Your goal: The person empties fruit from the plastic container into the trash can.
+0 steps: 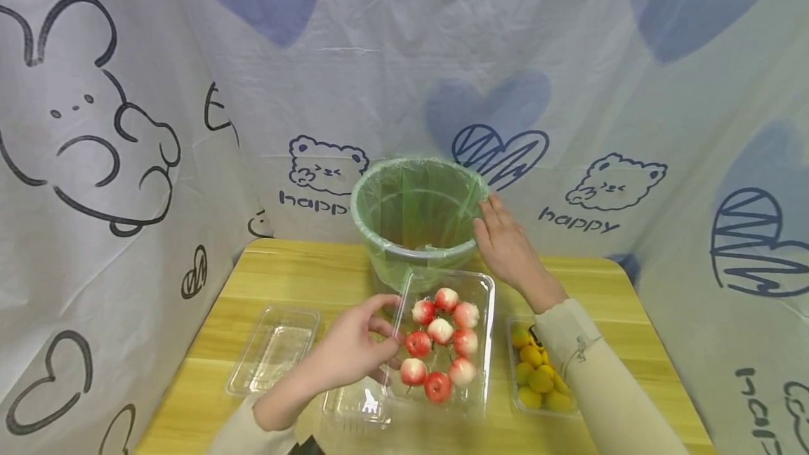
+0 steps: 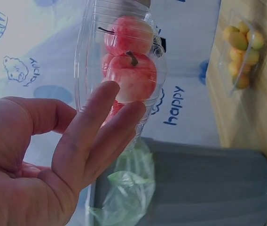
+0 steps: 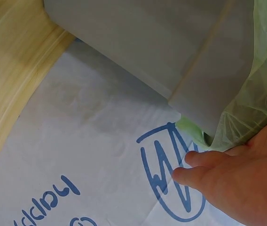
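Observation:
My left hand (image 1: 354, 343) holds a clear plastic tray (image 1: 489, 328) by its left side, in front of the bin and raised off the table. In the left wrist view its fingers (image 2: 84, 136) lie against the tray's outside. Several small red-and-white apples (image 1: 437, 386), some with stems, sit in the tray. Behind it stands a grey bin (image 2: 208, 188) lined with a thin green plastic bag (image 1: 411, 220) folded over the rim. My right hand (image 1: 505, 241) rests at the bin's right rim on the bag, fingers extended along the outside.
An empty clear tray (image 1: 273, 350) lies on the left of the wooden table (image 1: 329, 269). Another clear container (image 1: 357, 406) sits near the front, partly under the held tray. On the right, a clear box holds several yellow fruits (image 1: 540, 378). Printed cloth (image 1: 392, 55) walls surround the table.

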`<state>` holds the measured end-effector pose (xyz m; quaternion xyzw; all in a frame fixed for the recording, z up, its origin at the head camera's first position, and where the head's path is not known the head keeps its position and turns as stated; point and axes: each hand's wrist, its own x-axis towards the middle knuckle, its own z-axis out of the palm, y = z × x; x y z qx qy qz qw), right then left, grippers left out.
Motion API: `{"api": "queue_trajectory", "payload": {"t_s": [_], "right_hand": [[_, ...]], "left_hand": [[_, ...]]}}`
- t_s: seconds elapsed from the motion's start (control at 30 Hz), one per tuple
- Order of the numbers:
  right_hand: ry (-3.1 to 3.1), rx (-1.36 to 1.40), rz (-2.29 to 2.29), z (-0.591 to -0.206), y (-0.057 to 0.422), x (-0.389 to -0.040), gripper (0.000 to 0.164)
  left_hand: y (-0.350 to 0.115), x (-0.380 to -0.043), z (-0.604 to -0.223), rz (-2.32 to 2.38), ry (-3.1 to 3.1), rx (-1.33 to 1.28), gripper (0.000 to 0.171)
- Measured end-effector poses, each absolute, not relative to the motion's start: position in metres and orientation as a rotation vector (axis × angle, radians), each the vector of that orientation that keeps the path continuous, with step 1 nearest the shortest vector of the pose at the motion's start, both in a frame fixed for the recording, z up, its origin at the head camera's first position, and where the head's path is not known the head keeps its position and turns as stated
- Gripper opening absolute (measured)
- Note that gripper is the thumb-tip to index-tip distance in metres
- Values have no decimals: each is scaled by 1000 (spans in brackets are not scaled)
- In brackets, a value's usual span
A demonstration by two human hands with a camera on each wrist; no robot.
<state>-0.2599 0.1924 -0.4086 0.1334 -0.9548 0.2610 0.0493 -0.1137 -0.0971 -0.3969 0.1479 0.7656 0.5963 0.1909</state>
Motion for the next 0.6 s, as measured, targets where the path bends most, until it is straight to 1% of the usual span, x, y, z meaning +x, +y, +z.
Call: {"api": "queue_trajectory", "payload": {"t_s": [0.17, 0.4, 0.6], "right_hand": [[-2905, 416, 778, -408, 193, -260, 67], [-2911, 421, 777, -407, 193, -259, 66], [-2909, 432, 746, -407, 193, -258, 65]], "left_hand": [[-101, -119, -385, 1666, 2185, 397, 71], [-105, -129, -365, 1693, 2206, 453, 72], [-108, -140, -356, 1698, 2244, 438, 71]]}}
